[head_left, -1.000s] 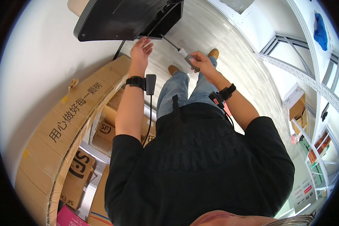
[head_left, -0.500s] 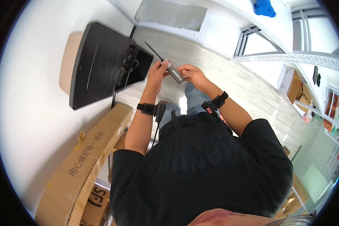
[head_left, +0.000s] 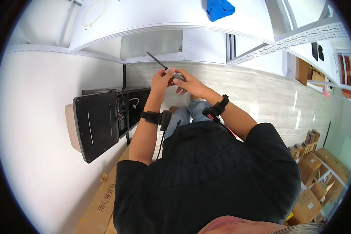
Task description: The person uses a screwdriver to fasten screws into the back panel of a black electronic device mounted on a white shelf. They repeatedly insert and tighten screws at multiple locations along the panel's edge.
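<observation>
A screwdriver (head_left: 157, 61) with a dark shaft and a grey handle is held up in front of my body, its tip pointing away and to the left. My left hand (head_left: 160, 82) grips it where the shaft meets the handle, the thumb lying on top. My right hand (head_left: 190, 84) is closed round the rear of the handle and hides part of it. Black straps with small devices sit on both wrists. To the left of my left hand is a black case (head_left: 134, 102) with wires and a dark panel (head_left: 95, 126) standing out from it.
A white shelf (head_left: 160, 15) spans the far side, carrying a blue cloth-like item (head_left: 219, 9). A long cardboard box (head_left: 101, 202) lies at the lower left. Several cartons (head_left: 310, 167) are stacked at the lower right. Metal uprights (head_left: 292, 43) stand at the far right.
The view has turned, so the far shelf shows more and the black case sits lower. My right hand has closed further over the screwdriver's handle, covering more of it.
</observation>
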`<state>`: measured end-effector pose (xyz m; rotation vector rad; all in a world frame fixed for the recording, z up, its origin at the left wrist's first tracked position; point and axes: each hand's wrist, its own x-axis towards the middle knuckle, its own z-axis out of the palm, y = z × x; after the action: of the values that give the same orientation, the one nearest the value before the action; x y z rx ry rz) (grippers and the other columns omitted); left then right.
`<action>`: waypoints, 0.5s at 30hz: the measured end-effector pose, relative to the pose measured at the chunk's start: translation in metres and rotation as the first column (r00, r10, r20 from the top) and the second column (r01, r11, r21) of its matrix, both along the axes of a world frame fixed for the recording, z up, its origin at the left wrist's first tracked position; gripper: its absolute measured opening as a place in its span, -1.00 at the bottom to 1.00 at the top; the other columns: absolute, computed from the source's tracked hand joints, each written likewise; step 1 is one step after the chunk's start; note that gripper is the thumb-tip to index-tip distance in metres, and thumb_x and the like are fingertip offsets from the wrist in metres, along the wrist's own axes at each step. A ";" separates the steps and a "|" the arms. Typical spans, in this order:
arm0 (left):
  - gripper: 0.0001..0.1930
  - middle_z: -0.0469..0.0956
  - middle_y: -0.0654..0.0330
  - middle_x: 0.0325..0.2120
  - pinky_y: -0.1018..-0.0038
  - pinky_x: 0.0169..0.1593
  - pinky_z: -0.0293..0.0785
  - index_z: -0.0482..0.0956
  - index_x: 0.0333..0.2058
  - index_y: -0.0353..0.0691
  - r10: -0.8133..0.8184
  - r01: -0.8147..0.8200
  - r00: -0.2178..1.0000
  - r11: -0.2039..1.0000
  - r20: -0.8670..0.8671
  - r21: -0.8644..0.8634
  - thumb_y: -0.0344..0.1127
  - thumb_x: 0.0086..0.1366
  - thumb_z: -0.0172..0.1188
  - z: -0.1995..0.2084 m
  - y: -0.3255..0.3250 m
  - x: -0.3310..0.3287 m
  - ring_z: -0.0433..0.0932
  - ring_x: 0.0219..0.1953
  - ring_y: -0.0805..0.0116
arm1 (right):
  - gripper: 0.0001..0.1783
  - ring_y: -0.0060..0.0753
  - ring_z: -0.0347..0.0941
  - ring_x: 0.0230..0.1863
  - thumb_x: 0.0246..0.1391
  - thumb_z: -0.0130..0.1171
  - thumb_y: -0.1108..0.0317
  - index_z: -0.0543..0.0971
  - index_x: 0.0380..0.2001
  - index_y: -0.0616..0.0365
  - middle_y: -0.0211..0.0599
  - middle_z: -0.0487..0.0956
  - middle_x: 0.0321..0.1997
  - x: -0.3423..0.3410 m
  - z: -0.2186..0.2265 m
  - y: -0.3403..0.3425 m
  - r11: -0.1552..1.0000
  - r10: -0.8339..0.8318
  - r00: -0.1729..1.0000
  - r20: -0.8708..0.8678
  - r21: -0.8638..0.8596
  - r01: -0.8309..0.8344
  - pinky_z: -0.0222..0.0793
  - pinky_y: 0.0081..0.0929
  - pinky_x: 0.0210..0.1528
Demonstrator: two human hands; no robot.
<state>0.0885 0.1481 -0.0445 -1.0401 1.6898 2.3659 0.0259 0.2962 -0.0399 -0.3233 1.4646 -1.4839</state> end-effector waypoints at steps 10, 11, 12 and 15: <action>-0.50 0.49 0.27 -0.50 0.54 -0.38 0.34 0.49 -0.35 -0.20 -0.110 0.130 0.977 0.986 0.184 -0.101 0.20 0.23 0.02 -0.053 -0.030 0.007 0.49 -0.44 0.47 | -0.64 -0.53 0.37 -0.57 0.10 0.14 0.18 0.41 -0.17 0.22 -0.37 0.42 -0.48 -0.004 -0.061 -0.025 0.978 0.083 0.995 -0.052 0.198 -0.071 0.34 -0.56 -0.52; -0.49 0.50 0.26 -0.48 0.54 -0.37 0.34 0.49 -0.32 -0.21 -0.099 0.115 0.981 0.989 0.169 -0.088 0.21 0.23 0.01 -0.056 -0.038 0.013 0.49 -0.42 0.46 | -0.65 -0.53 0.35 -0.59 0.10 0.13 0.15 0.41 -0.23 0.22 -0.38 0.40 -0.53 -0.004 -0.058 -0.033 0.970 0.080 0.997 0.012 0.227 -0.081 0.29 -0.56 -0.56; -0.48 0.50 0.26 -0.46 0.53 -0.35 0.34 0.49 -0.29 -0.21 -0.098 0.110 0.983 0.992 0.156 -0.069 0.21 0.23 -0.01 -0.061 -0.044 0.019 0.49 -0.40 0.46 | -0.66 -0.54 0.33 -0.61 0.10 0.13 0.13 0.41 -0.28 0.21 -0.39 0.39 -0.57 -0.004 -0.054 -0.041 0.961 0.066 0.995 0.078 0.262 -0.084 0.25 -0.57 -0.61; -0.51 0.49 0.25 -0.32 0.50 -0.26 0.35 0.43 -0.07 -0.19 -0.035 0.029 0.998 0.992 0.043 0.121 0.13 0.30 -0.06 -0.065 -0.060 0.028 0.48 -0.30 0.43 | -0.56 -0.55 0.29 -0.63 0.15 0.03 -0.02 0.45 -0.27 0.21 -0.41 0.36 -0.63 -0.005 -0.046 -0.072 0.910 0.080 0.988 0.135 0.395 -0.128 0.23 -0.58 -0.61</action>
<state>0.1164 0.0884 -0.1090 -1.0303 1.5167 2.3721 0.0212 0.2240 -0.0858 -0.0584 1.5899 -1.0628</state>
